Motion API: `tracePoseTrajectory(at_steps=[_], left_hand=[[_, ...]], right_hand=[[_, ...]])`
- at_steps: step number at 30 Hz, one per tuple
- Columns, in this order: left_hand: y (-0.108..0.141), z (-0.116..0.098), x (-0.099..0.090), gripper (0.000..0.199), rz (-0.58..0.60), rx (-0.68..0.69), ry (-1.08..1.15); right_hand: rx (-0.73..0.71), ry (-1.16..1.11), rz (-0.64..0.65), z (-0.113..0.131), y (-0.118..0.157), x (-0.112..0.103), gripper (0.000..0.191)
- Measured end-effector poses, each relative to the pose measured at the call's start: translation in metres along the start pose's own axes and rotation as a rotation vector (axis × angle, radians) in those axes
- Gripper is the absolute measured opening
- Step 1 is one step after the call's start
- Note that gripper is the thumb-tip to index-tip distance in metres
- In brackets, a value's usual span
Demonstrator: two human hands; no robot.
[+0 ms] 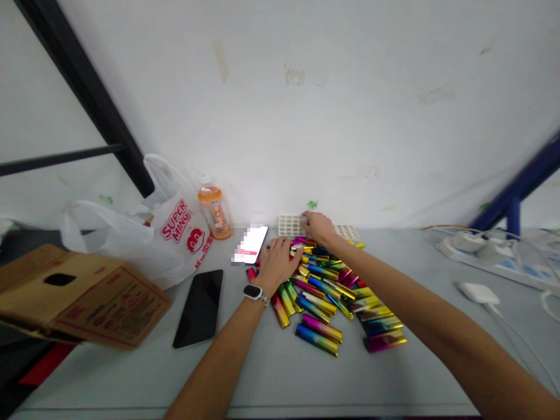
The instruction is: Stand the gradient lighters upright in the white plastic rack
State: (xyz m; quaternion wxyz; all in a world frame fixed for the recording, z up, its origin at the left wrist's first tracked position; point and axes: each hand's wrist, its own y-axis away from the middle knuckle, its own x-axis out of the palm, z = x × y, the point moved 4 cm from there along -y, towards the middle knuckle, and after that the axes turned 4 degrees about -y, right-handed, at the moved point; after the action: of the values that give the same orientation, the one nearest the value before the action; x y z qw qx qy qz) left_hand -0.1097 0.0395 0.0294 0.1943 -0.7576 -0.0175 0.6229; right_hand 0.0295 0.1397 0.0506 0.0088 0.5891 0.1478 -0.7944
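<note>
A heap of shiny lighter-shaped metallic cases [324,287], in gold, blue, green and magenta, lies spread on the grey table. At the heap's left side is my left hand [279,263], back up and fingers bent, with a small gold and white case between thumb and fingers. Behind the heap, against the wall, stands a white grid tray [289,226] with many small cells. Over this tray reaches my right hand [319,226], its fingertips pinched together at the cells. Whatever is between those fingertips is too small to make out.
Left of the heap lie a black phone [199,308] and a lit phone [254,244]. An orange drink bottle [214,209], a white plastic bag [175,239] and a cardboard box [109,303] stand further left. A power strip [494,256] and white charger [479,293] are right.
</note>
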Motion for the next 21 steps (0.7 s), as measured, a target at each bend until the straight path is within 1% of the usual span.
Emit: tracePoseTrajectory(at_steps=[5, 10, 16, 18, 21], left_hand=[[0.001, 0.000, 0.001, 0.042, 0.020, -0.009, -0.004], [0.003, -0.002, 0.000, 0.041, 0.027, -0.008, 0.000], [0.006, -0.003, 0.001, 0.040, -0.003, -0.009, -0.021], [0.006, -0.002, 0.001, 0.041, -0.002, -0.007, -0.022], [0.005, -0.002, 0.002, 0.042, 0.000, 0.001, -0.008]], right_hand=[[-0.059, 0.007, 0.001, 0.003, 0.006, 0.004, 0.046], [-0.107, 0.021, 0.025, 0.000, 0.004, 0.007, 0.045], [-0.161, 0.049, 0.115, 0.002, 0.006, 0.019, 0.034], [-0.146, 0.021, 0.084, 0.000, 0.008, 0.016, 0.036], [-0.101, -0.046, -0.023, -0.013, 0.013, 0.002, 0.036]])
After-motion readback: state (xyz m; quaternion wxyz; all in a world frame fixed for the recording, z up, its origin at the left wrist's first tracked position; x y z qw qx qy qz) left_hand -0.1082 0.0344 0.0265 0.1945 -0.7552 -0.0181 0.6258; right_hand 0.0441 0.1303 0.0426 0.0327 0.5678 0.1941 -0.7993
